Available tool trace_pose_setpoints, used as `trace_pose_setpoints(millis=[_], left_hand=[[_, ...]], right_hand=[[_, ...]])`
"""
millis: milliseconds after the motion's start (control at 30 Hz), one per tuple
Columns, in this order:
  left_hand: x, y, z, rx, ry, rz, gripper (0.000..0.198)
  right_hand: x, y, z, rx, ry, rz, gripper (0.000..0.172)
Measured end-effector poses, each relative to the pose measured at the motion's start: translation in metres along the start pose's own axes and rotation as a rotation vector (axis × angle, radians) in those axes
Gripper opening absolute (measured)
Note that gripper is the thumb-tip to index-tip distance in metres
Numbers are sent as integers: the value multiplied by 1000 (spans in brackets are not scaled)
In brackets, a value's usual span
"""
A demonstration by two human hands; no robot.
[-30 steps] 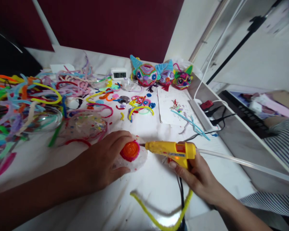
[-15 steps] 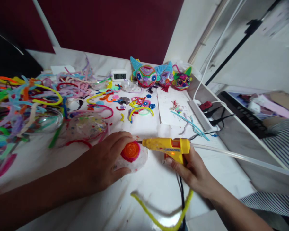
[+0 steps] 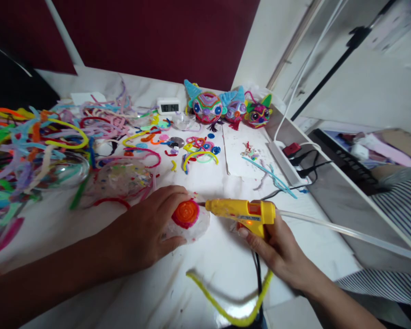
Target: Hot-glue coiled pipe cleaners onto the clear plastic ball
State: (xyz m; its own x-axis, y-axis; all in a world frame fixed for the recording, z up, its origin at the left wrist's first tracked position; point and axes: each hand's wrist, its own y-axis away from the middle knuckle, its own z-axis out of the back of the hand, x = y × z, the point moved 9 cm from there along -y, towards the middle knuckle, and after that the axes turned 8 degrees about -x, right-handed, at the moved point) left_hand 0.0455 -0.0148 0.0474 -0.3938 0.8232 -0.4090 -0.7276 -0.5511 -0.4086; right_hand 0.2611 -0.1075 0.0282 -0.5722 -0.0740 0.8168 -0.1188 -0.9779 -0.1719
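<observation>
My left hand is curled around the left side of a clear, whitish round piece, keeping it on the table. On top of that piece sits an orange coil of pipe cleaner with a pink-red outer ring. A yellow hot glue gun is gripped in my right hand, its nozzle pointing left at the ring's right edge. A long clear glue stick sticks out of its back. A yellow-green pipe cleaner curves below my right hand, its far end passing near that hand.
Heaped pipe cleaners cover the left side. Finished colourful animal heads stand at the back beside a digital clock. A power strip with plugs lies along the right edge. Trimmed pieces lie on white paper.
My right hand has moved the glue gun slightly to the right and down, so its nozzle sits a little farther from the coil. My left hand stays in place on the round piece.
</observation>
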Motion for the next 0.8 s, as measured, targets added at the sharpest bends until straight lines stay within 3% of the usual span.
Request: trace_pose_setpoints(millis=[267,467,800], left_hand=[[0,-1,-1,25,13,17,68],[-3,-1,1,-8,10,-9,67],[-2,0,-2,6,-31,-17,69]], right_hand=[[-5,13,4,-29,-22,-47,39],[3,20,4,-4,-3,1,25],[0,31,0,43,-41,-37,40]])
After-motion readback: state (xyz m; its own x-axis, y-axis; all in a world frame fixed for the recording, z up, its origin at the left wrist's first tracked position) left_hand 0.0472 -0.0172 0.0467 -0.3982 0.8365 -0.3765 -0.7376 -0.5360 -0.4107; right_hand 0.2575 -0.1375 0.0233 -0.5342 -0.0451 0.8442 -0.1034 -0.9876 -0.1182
